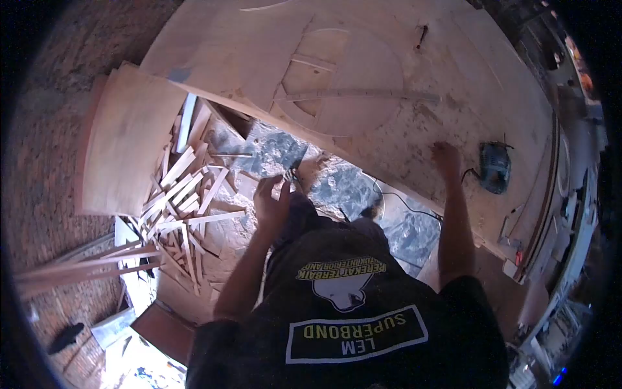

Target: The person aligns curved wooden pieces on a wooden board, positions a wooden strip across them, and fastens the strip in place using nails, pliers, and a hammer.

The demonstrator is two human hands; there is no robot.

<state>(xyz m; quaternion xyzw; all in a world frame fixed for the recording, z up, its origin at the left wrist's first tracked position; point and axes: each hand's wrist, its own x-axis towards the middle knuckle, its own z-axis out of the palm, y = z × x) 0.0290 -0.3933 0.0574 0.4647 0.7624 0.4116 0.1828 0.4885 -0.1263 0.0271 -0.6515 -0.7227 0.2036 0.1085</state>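
Note:
My left hand (272,200) is low in front of my body, away from the workbench, with thumb and fingers closed together. By its fingertips is a small, shiny, striped object (290,175), too small to name. My right hand (447,157) is over the dusty wooden sheet (414,129), its fingers curled; whatever may be in them is hidden. To the right of that hand a teal power tool (495,167) lies on the sheet, with a dark cord beside it. A round panel (369,71) with a thin curved strip (356,94) across it lies farther up.
Loose wood offcuts (184,194) are heaped on the floor at left, beside a leaning plywood panel (129,142). A dark cable (408,202) hangs by the sheet's near edge. A slim dark tool (422,37) lies at the far side, a red-handled one (518,255) at the right.

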